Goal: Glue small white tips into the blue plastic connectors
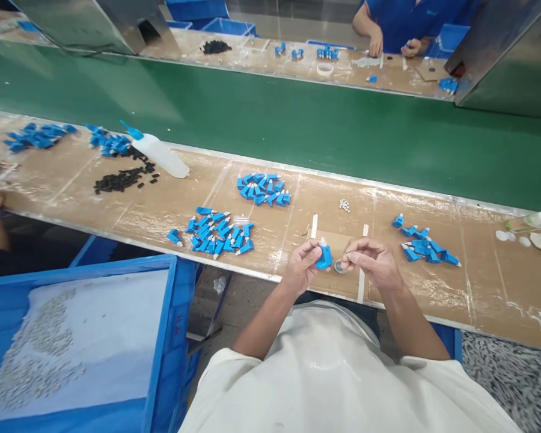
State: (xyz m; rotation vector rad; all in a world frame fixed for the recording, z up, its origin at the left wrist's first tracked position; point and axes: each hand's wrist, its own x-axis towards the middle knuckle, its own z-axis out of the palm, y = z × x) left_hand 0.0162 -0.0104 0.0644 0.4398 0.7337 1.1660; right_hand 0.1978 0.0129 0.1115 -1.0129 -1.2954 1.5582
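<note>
My left hand [301, 264] grips a small blue plastic part [324, 257] with a white tip pointing up. Just to its right, my right hand [376, 261] is closed in a pinch; whatever sits between thumb and finger is too small to name. A small round dish [340, 266] lies on the bench right beside the right fingertips. Both hands are over a cardboard sheet [338, 242] flanked by two white tape strips. Beyond them is a little cluster of tiny white pieces [344, 205].
Piles of blue parts [220, 231] lie left, with another group [426, 245] at right. A white squeeze bottle [162, 156] lies near black pieces [121, 179]. A blue crate [162, 325] stands lower left. Across the green belt [275, 114], a co-worker's hands [375, 42] show.
</note>
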